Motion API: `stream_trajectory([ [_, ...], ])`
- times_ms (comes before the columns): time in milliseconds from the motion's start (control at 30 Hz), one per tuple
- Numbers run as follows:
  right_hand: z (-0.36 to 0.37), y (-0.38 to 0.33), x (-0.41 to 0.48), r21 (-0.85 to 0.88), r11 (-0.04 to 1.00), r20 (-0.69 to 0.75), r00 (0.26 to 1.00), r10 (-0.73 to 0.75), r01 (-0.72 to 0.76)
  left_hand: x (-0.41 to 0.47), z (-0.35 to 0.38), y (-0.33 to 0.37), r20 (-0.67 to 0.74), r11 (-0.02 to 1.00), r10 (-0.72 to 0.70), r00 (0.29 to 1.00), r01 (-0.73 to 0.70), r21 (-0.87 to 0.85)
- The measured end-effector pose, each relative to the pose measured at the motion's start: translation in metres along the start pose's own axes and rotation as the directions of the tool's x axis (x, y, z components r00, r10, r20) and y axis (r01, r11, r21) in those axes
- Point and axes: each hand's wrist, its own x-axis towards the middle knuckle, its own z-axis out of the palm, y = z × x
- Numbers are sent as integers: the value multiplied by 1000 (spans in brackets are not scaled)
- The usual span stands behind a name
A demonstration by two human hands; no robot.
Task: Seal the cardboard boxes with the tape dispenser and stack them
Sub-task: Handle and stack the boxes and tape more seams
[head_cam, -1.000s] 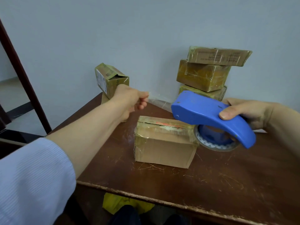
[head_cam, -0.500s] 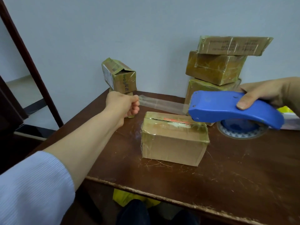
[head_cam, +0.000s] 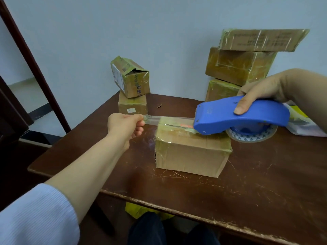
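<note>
Cardboard box (head_cam: 191, 152) sits mid-table (head_cam: 265, 183), bare tabletop toward the front edge. Left hand (head_cam: 125, 125) pinches clear tape (head_cam: 169, 119) leftward; right hand (head_cam: 261, 92) grips blue tape dispenser (head_cam: 242, 114) over the box top.

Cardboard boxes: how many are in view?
6. The front box lies under the tape dispenser. Rear left: a tilted box on a lower box. Rear right, stacked: bottom box, middle box, top box. The right hand may hide others.

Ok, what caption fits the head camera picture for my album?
Left hand pinches clear tape stretched from the blue dispenser over a cardboard box.
</note>
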Motion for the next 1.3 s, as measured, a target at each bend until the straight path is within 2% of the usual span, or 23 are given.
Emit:
stream_trajectory([
  [267,4,-4,11,-73,996,39,998,51,-48,-1,2,-23,22,995,-73,997,72,76],
  [467,6,1,15,-65,996,45,997,60,-57,-6,21,-41,98,976,-155,983,138,166],
  [667,7,0,17,-64,996,56,997,57,-54,-2,27,-50,164,923,-215,963,146,356],
  [733,7,-1,17,-64,997,65,997,49,-45,-3,20,-47,134,904,-103,986,37,426],
  [800,6,0,17,-56,997,76,996,50,-46,-9,17,-36,100,932,48,994,-80,355],
  [867,6,1,17,-48,998,76,996,54,-51,-22,22,-22,146,943,110,983,-149,297],
  [967,7,0,17,-41,997,64,996,69,-67,-37,39,-15,329,830,108,938,-267,489],
  [1067,9,-2,12,-70,994,3,996,88,-88,-38,46,-15,369,687,101,924,-333,646],
  [1133,11,-2,7,-118,991,-69,996,53,-61,-37,46,-11,376,509,119,919,-381,772],
  [1200,12,0,0,-135,990,-151,988,18,-38,-39,50,-6,461,271,270,845,-527,806],
  [1233,15,1,-3,-119,993,-183,983,-4,-18,-40,54,-3,534,206,328,779,-611,765],
  [1300,21,2,-9,-130,989,-244,965,-99,69,-42,63,1,640,196,282,715,-696,691],
])
